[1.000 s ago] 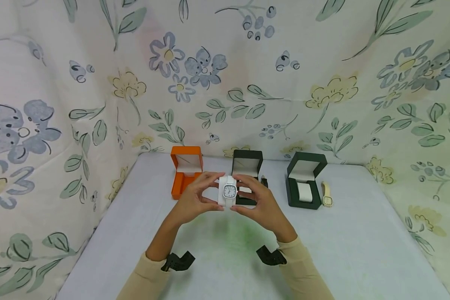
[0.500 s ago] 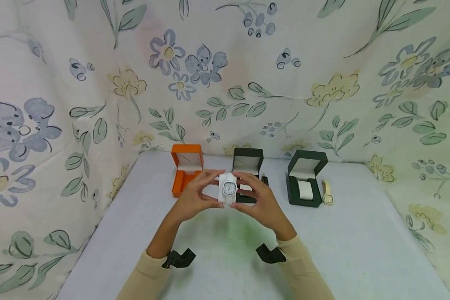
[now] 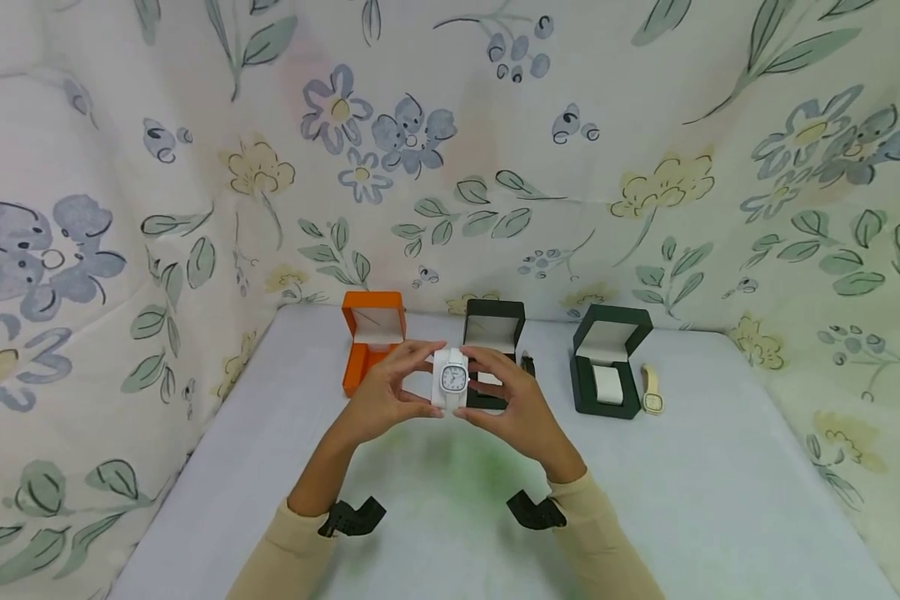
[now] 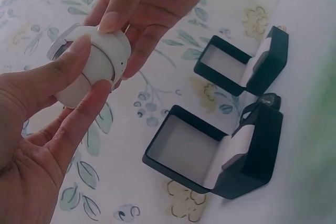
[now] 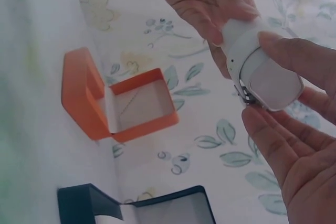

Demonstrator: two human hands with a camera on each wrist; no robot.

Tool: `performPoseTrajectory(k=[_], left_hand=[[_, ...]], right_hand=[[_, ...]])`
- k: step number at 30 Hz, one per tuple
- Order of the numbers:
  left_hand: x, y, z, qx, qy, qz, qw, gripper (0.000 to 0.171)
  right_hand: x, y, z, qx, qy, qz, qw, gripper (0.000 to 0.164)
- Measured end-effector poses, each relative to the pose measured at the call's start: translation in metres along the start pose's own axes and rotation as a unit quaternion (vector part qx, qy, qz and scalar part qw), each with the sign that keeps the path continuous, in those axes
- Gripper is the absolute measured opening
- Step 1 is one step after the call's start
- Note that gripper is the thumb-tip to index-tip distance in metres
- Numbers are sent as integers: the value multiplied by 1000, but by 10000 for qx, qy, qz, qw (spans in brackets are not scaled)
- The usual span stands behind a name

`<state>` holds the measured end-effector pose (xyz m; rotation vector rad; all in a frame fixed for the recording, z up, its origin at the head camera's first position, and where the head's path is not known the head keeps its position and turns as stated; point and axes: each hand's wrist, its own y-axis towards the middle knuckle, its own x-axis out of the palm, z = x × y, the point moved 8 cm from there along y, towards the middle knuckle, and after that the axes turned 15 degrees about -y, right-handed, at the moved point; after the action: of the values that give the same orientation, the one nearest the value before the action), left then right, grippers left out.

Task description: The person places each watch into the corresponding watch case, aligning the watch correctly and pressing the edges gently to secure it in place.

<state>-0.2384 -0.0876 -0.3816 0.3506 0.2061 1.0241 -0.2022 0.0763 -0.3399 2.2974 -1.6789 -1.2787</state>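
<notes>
A white wristwatch [image 3: 454,377] with a squarish dial is wrapped round a white watch cushion [image 3: 438,379], dial toward the head camera. My left hand [image 3: 384,396] pinches its left side between thumb and fingertips. From the other side, my right hand [image 3: 512,398] grips it the same way. Both hands hold it up in front of the boxes. The right wrist view shows a metal buckle [image 5: 248,96] at the strap's edge, by the right fingertips. In the left wrist view the cushion [image 4: 73,94] shows its rounded end, and the dial is hidden.
An open orange watch box [image 3: 372,298] stands at back left. Two open dark green boxes stand rightward: a middle one [image 3: 495,307], partly behind my right hand, and a right one [image 3: 583,392] holding a white cushion [image 3: 608,385]. A dark watch [image 3: 528,363] and gold watch [image 3: 652,392] lie beside them.
Both hands, with the watch and cushion, have shifted very slightly left. Their grip looks the same, and the boxes stay in place.
</notes>
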Motion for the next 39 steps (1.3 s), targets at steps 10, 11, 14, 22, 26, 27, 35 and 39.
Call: performPoseTrajectory(k=[10, 11, 14, 22, 26, 27, 35, 39], left_hand=[[-5, -1, -2, -81, 78, 47, 9999, 84], [-6, -2, -3, -96, 96, 74, 9999, 84], [-10, -5, -6, -175, 148, 152, 9996, 83], [-21, -12, -14, -352, 64, 203, 9992, 83], [-25, -14, -14, -372, 64, 281, 9989, 82], [-27, -14, -15, -389, 90, 327, 9987, 82], [-36, -17, -22, -436, 146, 529, 9975, 81], [-39, -17, -22, -431, 124, 575, 9973, 82]], right_hand=[[16, 5, 38, -97, 17, -113, 9999, 82], [17, 5, 39, -120, 25, -129, 9998, 81], [22, 5, 41, -117, 73, -193, 9997, 80], [31, 8, 37, 134, -21, -405, 9991, 85], [29, 13, 19, 39, 8, -434, 9991, 82], [29, 14, 16, 45, -24, -444, 9990, 82], [43, 19, 37, 255, -116, -477, 9985, 81], [51, 24, 50, 154, -49, -432, 9989, 84]])
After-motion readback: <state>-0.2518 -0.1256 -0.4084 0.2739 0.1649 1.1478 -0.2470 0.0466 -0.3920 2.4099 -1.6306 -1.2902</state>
